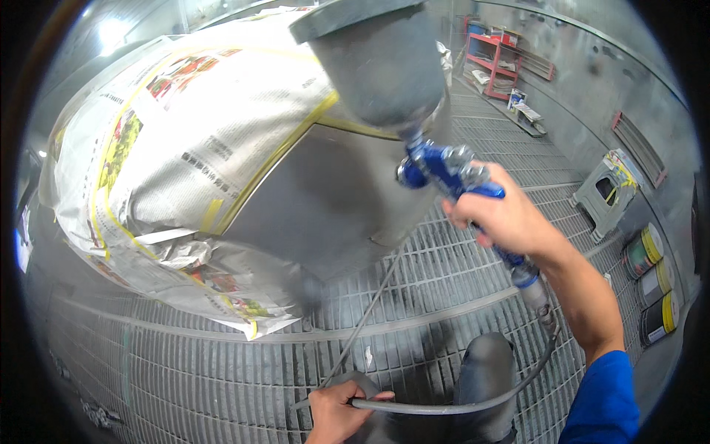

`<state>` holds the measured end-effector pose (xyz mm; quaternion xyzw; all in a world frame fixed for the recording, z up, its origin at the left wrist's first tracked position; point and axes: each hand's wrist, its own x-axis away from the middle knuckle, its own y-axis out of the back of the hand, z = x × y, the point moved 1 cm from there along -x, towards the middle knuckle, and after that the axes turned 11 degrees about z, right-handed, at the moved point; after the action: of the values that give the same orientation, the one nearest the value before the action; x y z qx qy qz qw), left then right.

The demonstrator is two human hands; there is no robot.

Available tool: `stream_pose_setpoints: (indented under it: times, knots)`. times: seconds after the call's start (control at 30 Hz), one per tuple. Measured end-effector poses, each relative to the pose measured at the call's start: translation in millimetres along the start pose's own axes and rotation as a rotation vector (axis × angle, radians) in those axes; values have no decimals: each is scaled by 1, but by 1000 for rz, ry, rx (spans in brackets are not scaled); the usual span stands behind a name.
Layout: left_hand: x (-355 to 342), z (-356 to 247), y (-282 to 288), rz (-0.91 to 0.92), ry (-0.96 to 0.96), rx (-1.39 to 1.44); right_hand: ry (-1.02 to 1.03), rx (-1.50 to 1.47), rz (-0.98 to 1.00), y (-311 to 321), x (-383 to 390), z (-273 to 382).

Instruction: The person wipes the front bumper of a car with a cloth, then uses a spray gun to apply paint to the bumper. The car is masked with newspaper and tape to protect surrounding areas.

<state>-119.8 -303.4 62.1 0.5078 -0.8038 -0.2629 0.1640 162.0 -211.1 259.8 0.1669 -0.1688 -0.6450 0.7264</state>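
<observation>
My right hand (499, 211) is wrapped round the grip of a blue spray gun (444, 166), raised in front of a grey car panel (318, 196). A large grey paint cup (381, 70) sits on top of the gun and hides part of what lies behind. From the bottom of the grip a grey air hose (458, 407) loops down to my left hand (340, 411), whose fingers close round it low in the view. Newspaper (237, 103) and yellow tape (277, 159) surround the bare panel. The panel and gun stand apart.
Metal grating (414, 318) covers the floor, and the hose trails across it toward the car. Along the right wall are a grey step stool (606, 192), several paint cans (658, 318) and, farther back, a red shelf rack (494, 63). My knee (487, 370) shows below.
</observation>
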Motion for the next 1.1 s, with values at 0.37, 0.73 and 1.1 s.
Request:
stream_pose_setpoints:
  times: [0.37, 0.73, 1.1]
  knots:
    - [46, 65, 53, -46, 163, 215, 107, -47, 432, -143, -25, 40]
    - [37, 33, 48, 23, -21, 250, -55, 170, -100, -46, -8, 85]
    - [54, 67, 74, -29, 0, 229, 21, 166, -39, -97, -22, 118]
